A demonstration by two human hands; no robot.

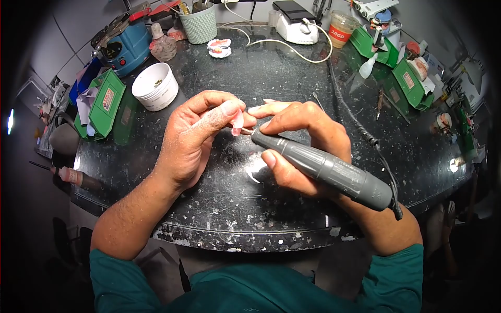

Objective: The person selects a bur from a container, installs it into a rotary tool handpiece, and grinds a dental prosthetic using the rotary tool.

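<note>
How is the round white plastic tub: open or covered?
Open: no lid covers the round white plastic tub, and its inside shows.

Little pink piece [237, 125] is pinched upright, chunky grey handpiece [323, 166] slanting up beside it, can't tell if they're touching.

Best open lane imo is the far middle of the table [276, 75], past the hands and up to the dental model [219, 49] and the looping white cable [308, 60]. Left is tighter: the white tub [159, 96] sits near the left hand [190, 130], with a green bin [107, 104] farther left. On the right, a coiled black cord [343, 101] runs from the far side to the back of the handpiece [326, 167], so sideways passes hit it. Between the forearms [135, 219] there's near-side room, though the handpiece slants over its right part. Between left hand and right hand [313, 128]? Basically plugged by the pink piece [237, 122] and handpiece tip.
</note>
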